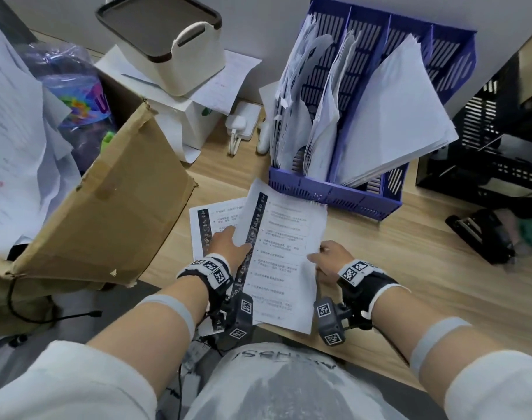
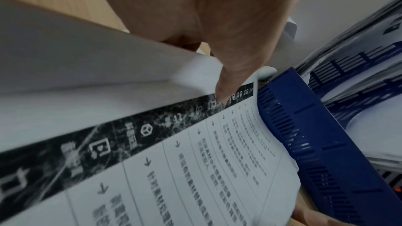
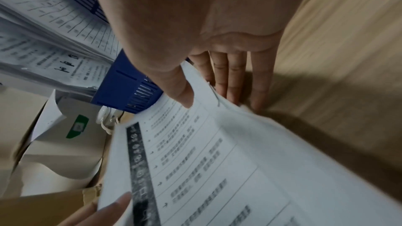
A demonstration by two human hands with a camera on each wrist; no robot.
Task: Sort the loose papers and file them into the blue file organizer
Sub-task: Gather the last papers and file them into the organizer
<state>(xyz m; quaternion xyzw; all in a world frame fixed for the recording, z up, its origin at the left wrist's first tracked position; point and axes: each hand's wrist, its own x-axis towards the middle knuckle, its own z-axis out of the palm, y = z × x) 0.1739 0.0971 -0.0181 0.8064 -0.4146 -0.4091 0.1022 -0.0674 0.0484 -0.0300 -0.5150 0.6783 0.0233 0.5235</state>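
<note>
From the head view, sorting is under way: both hands pinch a printed sheet above the table, left hand at its left edge, right hand at its right. Next, I judge, comes choosing a slot in the blue file organizer just beyond. The left wrist view shows a black icon strip. The right wrist view shows the thumb on top and fingers beneath.

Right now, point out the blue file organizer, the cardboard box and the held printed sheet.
blue file organizer point(image 1: 334, 194), head view, front wall.
cardboard box point(image 1: 113, 213), head view, open flap.
printed sheet point(image 1: 284, 253), head view, text area.
</note>
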